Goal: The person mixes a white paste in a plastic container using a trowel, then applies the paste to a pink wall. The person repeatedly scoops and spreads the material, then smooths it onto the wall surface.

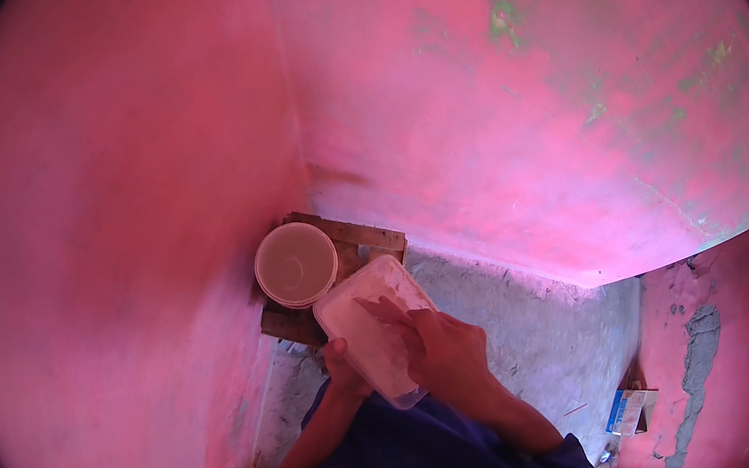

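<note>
The left hand (346, 370) is gripping the near left edge of a rectangular tub (406, 401), which is sitting between the 2 hands. The right hand (444, 347) is reaching over the pale contents (356, 328); whether its fingers are pinching anything, I cannot tell. Beyond the left grip, a round bucket (294, 258) is standing on a wooden stand (360, 230). Farther off, right of both hands, a small box (629, 410) is resting.

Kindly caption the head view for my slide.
Left hand holds pale rectangular plastic tub, right hand over it, near round whitish bucket.
</note>
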{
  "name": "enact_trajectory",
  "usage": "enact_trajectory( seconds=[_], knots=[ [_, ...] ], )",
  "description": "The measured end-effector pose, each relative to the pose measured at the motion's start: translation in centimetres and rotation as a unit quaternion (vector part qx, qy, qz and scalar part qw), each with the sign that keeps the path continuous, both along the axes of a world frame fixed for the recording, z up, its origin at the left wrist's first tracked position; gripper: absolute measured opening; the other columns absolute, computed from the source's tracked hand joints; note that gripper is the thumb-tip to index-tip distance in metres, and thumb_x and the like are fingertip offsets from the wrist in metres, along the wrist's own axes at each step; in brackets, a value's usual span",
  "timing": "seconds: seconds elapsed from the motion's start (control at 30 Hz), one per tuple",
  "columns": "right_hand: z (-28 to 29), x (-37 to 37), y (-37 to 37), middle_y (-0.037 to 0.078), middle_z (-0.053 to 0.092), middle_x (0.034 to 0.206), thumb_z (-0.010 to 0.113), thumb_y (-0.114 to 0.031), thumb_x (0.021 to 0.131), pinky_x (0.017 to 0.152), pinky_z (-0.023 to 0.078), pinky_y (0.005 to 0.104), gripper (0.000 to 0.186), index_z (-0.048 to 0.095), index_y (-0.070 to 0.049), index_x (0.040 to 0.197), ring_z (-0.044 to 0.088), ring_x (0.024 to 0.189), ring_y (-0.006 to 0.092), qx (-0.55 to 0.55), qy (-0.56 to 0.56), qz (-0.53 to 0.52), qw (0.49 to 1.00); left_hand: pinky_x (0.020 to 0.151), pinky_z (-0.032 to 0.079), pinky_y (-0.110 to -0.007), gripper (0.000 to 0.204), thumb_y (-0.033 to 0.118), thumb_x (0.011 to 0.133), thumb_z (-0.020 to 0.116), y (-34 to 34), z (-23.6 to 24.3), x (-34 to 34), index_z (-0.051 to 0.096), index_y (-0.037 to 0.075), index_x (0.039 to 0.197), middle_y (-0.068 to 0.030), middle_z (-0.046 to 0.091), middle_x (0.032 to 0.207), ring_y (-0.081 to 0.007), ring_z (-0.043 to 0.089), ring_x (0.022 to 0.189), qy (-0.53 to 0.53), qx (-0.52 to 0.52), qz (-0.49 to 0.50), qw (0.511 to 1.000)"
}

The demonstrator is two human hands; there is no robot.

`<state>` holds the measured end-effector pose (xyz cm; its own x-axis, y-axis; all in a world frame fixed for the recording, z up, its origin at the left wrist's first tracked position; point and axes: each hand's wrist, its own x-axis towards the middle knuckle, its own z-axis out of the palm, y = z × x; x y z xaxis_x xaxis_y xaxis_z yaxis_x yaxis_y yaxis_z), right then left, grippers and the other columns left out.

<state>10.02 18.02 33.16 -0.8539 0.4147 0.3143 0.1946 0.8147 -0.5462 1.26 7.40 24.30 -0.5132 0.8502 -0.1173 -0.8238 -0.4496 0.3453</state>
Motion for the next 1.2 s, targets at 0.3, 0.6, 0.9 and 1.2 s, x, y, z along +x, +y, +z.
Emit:
enact_trajectory(
  seconds=[0.3, 0.6, 0.9, 1.2],
  knots=[
    [2.9, 0.5, -0.3, 0.013, 0.066, 0.073, 0.067, -0.011, 0.08, 0.05, 0.05, 0.0395, 0.011, 0.059, -0.004, 0.084, 0.066, 0.062, 0.03, -0.041, 0.016, -0.004, 0.999, 0.092, 0.05, -0.042, 0.085, 0.051, 0.069, 0.064, 0.4, -0.6, 0.2, 0.039, 0.001, 0.133, -0.0183, 0.053, 0.123, -0.0313, 0.057, 0.109, -0.007, 0.007, 0.01, 1.0],
    [1.6, 0.0, -0.6, 0.013, 0.064, 0.067, 0.066, -0.016, 0.082, 0.046, 0.049, 0.0399, 0.016, 0.053, -0.005, 0.085, 0.065, 0.057, 0.0299, 0.002, -0.036, 0.014, 0.999, 0.091, 0.05, -0.04, 0.076, 0.047, 0.067, 0.064, 0.0, -3.1, 0.3, 0.047, 0.001, 0.125, -0.0158, 0.057, 0.115, -0.0279, 0.058, 0.105, -0.057, 0.088, 0.001, 0.995],
    [0.6, 0.0, 0.7, 0.015, 0.065, 0.067, 0.065, -0.018, 0.084, 0.047, 0.049, 0.0435, 0.018, 0.052, -0.005, 0.087, 0.063, 0.055, 0.0329, -0.005, -0.051, -0.025, 0.998, 0.098, 0.045, -0.043, 0.088, 0.046, 0.065, 0.065, 0.7, -0.1, 0.2, 0.036, 0.001, 0.136, -0.0173, 0.049, 0.127, -0.0302, 0.053, 0.115, -0.022, 0.049, -0.005, 0.999],
    [1.4, 0.6, 1.3, 0.015, 0.065, 0.069, 0.065, -0.016, 0.084, 0.048, 0.048, 0.043, 0.016, 0.053, -0.005, 0.087, 0.063, 0.057, 0.0333, -0.007, -0.047, -0.051, 0.998, 0.096, 0.047, -0.045, 0.089, 0.043, 0.066, 0.068, 0.9, -0.1, 0.4, 0.035, 0.001, 0.137, -0.0182, 0.05, 0.128, -0.0321, 0.053, 0.115, -0.03, 0.062, -0.013, 0.998]
  ],
)
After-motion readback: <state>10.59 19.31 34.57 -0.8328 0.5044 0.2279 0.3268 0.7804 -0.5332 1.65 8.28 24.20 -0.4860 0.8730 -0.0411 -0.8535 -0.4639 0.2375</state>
